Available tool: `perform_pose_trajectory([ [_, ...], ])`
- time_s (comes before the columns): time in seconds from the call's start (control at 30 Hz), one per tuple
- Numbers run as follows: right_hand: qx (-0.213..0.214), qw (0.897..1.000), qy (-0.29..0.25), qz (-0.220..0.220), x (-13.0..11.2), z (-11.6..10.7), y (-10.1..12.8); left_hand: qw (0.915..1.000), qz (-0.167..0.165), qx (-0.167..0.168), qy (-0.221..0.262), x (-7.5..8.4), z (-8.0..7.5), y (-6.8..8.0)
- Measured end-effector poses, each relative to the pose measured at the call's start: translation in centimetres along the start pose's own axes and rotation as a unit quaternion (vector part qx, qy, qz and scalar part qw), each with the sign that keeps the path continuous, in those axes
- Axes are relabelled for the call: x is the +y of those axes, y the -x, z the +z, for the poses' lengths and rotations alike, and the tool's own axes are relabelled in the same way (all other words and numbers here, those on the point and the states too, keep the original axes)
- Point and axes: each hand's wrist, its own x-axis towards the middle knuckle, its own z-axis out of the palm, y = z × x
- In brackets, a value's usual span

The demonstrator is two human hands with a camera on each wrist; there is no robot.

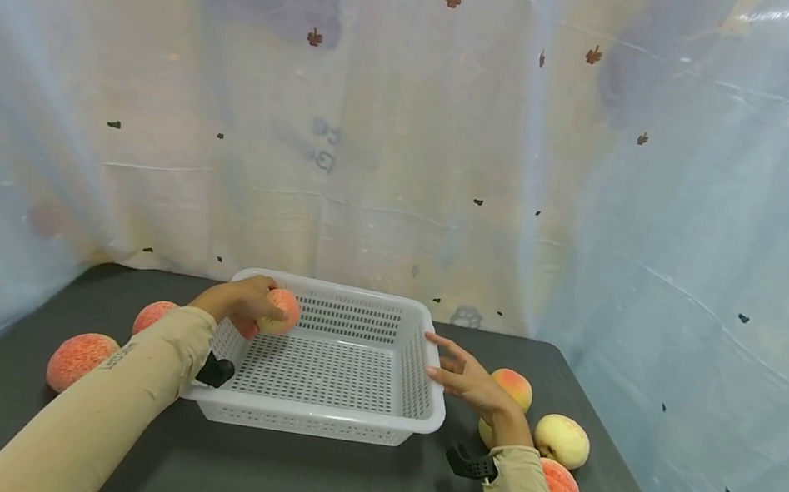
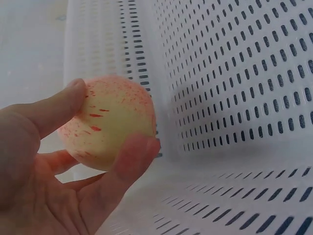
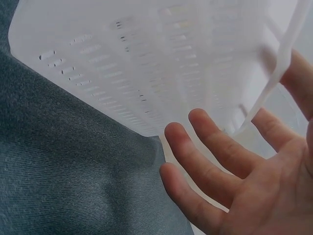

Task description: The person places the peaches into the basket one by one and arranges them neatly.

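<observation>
The basket point(image 1: 321, 416) sits in the middle of the worktop point(image 1: 300, 485). The left hand point(image 1: 238, 301) holds a peach point(image 1: 283, 310) over the basket's corner at 10 o'clock. Two peaches point(image 1: 82, 358) point(image 1: 152, 315) lie on the worktop at 9 o'clock of the basket. The right hand point(image 1: 470, 378) is just beside the basket's wall at 3 o'clock. Three more peaches point(image 1: 517, 385) point(image 1: 562, 440) point(image 1: 563, 490) lie close together on the worktop past that hand, at 3 to 4 o'clock.

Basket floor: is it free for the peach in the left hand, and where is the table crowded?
The basket floor is bare. The left hand holds the peach above its left part. Dark table is free in front of the basket. Crowded: three peaches by the right hand, two peaches left.
</observation>
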Motion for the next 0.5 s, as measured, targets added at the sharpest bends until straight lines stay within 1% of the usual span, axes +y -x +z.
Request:
perform_pose_trajectory([
  [0.13,0.000,1.000,0.000,-0.001,-0.07,0.12,-0.04,0.9999,-0.009,-0.004,-0.003,-0.12,0.12,-0.05],
  [0.27,0.003,1.000,0.000,-0.002,-0.12,0.20,-0.03,0.9992,-0.037,-0.013,0.010,-0.01,0.08,-0.20],
  [0.5,0.004,1.000,0.002,0.003,-0.14,0.36,-0.06,0.9982,-0.059,0.003,0.008,-0.11,0.53,-0.68],
])
